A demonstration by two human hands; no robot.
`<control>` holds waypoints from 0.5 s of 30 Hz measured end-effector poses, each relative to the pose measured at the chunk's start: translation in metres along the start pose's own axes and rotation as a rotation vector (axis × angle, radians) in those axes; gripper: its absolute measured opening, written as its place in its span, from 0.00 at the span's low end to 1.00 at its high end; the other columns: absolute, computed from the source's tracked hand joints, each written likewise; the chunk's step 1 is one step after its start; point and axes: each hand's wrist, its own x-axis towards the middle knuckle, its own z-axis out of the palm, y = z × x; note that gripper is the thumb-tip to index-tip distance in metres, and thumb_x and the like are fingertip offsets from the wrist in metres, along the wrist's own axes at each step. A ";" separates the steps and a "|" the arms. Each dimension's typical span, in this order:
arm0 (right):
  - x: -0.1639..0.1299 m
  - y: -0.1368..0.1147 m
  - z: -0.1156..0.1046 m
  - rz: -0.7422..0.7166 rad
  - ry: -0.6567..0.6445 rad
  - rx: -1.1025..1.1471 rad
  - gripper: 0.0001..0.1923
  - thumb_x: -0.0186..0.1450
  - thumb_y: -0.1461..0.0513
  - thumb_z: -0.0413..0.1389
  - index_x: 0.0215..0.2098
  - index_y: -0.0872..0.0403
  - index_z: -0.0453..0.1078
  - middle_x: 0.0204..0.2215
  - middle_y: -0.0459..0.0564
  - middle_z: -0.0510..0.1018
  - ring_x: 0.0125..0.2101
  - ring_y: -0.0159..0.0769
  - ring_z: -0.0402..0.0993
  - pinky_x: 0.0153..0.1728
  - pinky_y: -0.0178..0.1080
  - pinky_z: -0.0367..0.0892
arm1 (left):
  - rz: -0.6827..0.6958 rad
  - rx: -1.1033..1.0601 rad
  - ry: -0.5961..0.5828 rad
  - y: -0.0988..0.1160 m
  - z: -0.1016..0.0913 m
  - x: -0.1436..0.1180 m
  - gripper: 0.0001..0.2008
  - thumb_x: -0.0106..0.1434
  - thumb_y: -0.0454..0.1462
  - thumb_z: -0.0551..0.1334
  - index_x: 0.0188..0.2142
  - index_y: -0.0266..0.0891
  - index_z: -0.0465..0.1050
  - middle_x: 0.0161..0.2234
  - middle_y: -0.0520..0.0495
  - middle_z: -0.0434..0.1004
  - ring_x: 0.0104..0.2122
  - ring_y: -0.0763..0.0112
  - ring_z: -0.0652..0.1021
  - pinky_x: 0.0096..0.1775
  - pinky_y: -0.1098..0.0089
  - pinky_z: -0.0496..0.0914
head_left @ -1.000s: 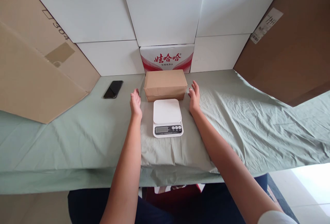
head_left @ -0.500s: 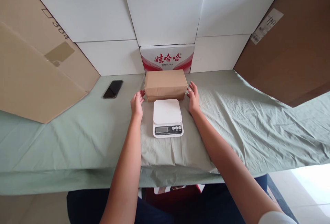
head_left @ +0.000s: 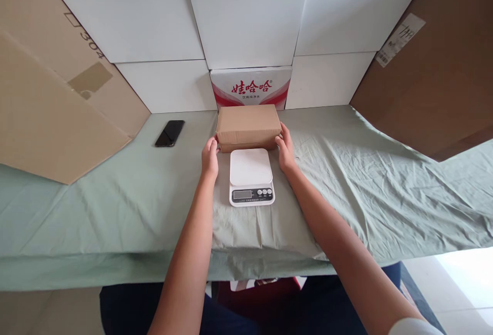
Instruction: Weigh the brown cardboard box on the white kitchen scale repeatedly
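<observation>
The left hand point(head_left: 210, 157) is half open, fingers bent around the left end of a brown rectangular cardboard box point(head_left: 248, 124); the right hand point(head_left: 285, 151), also half open, lies along its right end, thumb towards the front. Both seem to touch it, but whether either grips firmly I cannot tell. The box sits on the tabletop point(head_left: 115, 201), which is covered in pale green cloth, smoother at left and rumpled at right. From the left, a big tan cardboard sheet point(head_left: 50, 104) marked 304 stands at an angle, and a black flat phone point(head_left: 169, 133) lies near it. In the middle, a white plastic scale point(head_left: 251, 166) with a dark button panel rests just in front of the box; behind are a white carton with red lettering point(head_left: 251, 86) and plain white panels point(head_left: 246, 21). At right leans a dark brown cardboard sheet point(head_left: 435, 88) with a white paper label point(head_left: 400, 40), and pale floor tiles point(head_left: 462, 283) show below. Half a second ago the hands were slightly apart from the box; now they have closed in, while box, scale and phone keep their places
</observation>
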 end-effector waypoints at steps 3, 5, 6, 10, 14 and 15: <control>-0.001 0.000 0.003 0.015 0.000 0.019 0.38 0.68 0.42 0.56 0.71 0.42 0.57 0.74 0.50 0.63 0.73 0.54 0.58 0.75 0.61 0.53 | 0.018 0.012 -0.005 -0.002 0.002 0.000 0.32 0.67 0.62 0.59 0.56 0.42 0.78 0.59 0.37 0.80 0.63 0.49 0.77 0.58 0.55 0.73; -0.002 0.002 0.004 0.031 0.002 0.031 0.38 0.67 0.42 0.56 0.72 0.40 0.56 0.74 0.49 0.63 0.72 0.55 0.59 0.74 0.62 0.53 | 0.035 0.012 -0.007 -0.003 0.003 0.000 0.32 0.67 0.62 0.59 0.56 0.43 0.78 0.58 0.37 0.80 0.62 0.49 0.77 0.58 0.56 0.73; -0.002 0.003 0.004 0.036 0.002 0.035 0.38 0.67 0.43 0.56 0.72 0.39 0.55 0.74 0.48 0.62 0.72 0.54 0.59 0.74 0.62 0.52 | 0.041 0.010 -0.009 -0.004 0.003 0.000 0.32 0.67 0.62 0.59 0.56 0.43 0.78 0.59 0.37 0.80 0.61 0.49 0.77 0.58 0.56 0.73; -0.003 0.005 0.004 0.049 -0.001 0.054 0.38 0.67 0.44 0.57 0.73 0.38 0.54 0.73 0.47 0.63 0.72 0.53 0.59 0.74 0.62 0.52 | 0.046 0.004 -0.016 -0.006 0.003 0.000 0.33 0.66 0.64 0.59 0.55 0.43 0.78 0.60 0.37 0.79 0.61 0.49 0.77 0.57 0.56 0.73; -0.003 0.003 0.005 0.057 0.012 0.060 0.37 0.67 0.47 0.57 0.72 0.39 0.55 0.72 0.48 0.64 0.72 0.52 0.58 0.75 0.62 0.51 | 0.048 0.002 -0.009 -0.006 0.003 0.001 0.34 0.65 0.65 0.60 0.54 0.43 0.79 0.59 0.37 0.79 0.61 0.49 0.77 0.56 0.56 0.73; -0.003 0.002 0.006 0.061 0.017 0.060 0.37 0.67 0.47 0.57 0.72 0.39 0.55 0.72 0.48 0.64 0.71 0.52 0.59 0.74 0.62 0.51 | 0.046 -0.001 -0.006 -0.006 0.003 0.001 0.34 0.64 0.65 0.60 0.54 0.43 0.79 0.59 0.37 0.79 0.61 0.49 0.77 0.56 0.56 0.73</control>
